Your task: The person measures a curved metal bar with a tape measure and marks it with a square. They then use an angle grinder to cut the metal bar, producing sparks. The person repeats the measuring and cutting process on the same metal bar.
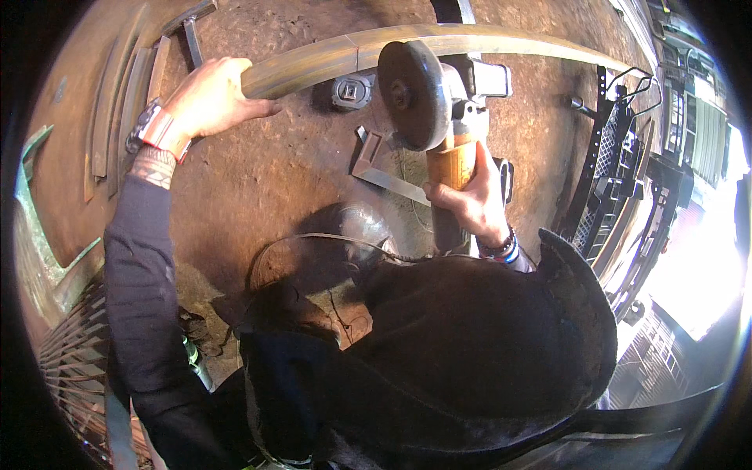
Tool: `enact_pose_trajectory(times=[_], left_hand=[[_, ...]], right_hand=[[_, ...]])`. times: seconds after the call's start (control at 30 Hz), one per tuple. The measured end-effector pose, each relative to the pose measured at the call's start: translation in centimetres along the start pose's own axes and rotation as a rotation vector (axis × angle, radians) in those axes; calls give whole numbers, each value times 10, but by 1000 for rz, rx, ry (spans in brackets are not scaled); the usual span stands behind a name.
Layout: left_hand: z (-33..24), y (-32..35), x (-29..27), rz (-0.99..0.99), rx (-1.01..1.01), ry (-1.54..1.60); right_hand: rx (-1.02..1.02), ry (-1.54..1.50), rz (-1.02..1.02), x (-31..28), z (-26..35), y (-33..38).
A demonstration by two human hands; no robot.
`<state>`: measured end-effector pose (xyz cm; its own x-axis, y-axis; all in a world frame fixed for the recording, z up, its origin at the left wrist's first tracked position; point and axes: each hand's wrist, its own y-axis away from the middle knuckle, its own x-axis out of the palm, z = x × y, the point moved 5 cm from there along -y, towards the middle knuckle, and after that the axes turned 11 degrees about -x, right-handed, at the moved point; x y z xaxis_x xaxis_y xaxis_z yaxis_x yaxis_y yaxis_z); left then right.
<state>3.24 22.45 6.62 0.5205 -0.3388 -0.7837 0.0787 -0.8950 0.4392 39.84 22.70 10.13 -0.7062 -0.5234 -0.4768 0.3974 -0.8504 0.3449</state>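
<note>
Grinder (453,160), yellow-bodied with dark disc (415,98), clamped in right grip (475,200); left grip (213,95) spread at brownish bar (313,67)

Amber-yellow grinder grip (454,164), dark grey disc (413,98), brownish bar (329,63)

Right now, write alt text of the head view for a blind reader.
A bare right hand grips a yellow-bodied angle grinder, its dark round disc partly in front of a long brownish metal bar. The bare left hand is at the bar's left end; rough brown ground lies beneath.
</note>
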Motion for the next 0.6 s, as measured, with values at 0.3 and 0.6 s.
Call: enact_pose_trajectory(times=[0.3,0.6], left_hand=[[-8,29,0,-311,62,-98],[-7,27,-1,-320,70,-101]], right_hand=[[-56,34,25,8,9,-11],[-84,6,32,13,2,-14]])
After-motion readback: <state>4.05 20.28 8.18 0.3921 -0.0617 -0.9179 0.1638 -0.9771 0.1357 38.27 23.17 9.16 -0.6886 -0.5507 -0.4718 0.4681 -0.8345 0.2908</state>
